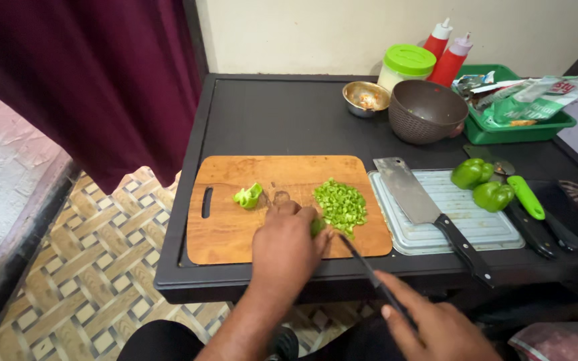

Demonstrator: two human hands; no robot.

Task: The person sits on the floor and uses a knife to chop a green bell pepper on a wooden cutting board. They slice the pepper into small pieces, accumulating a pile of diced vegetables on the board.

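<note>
1. Near the front edge of the rectangular wooden cutting board [235, 230], my left hand [285, 251] is curled down, pinning a green capsicum strip [318, 227].
2. My right hand [436, 327] is closed round a thin dark knife [369, 271], tip at the strip.
3. Step, I judge: dicing. Chopped green pile [340, 204] lies just beyond, toward the board's right edge.
4. Next cut calls for fingertips tucked back.
5. One uncut green capsicum chunk [248, 196] waits mid-board.
</note>
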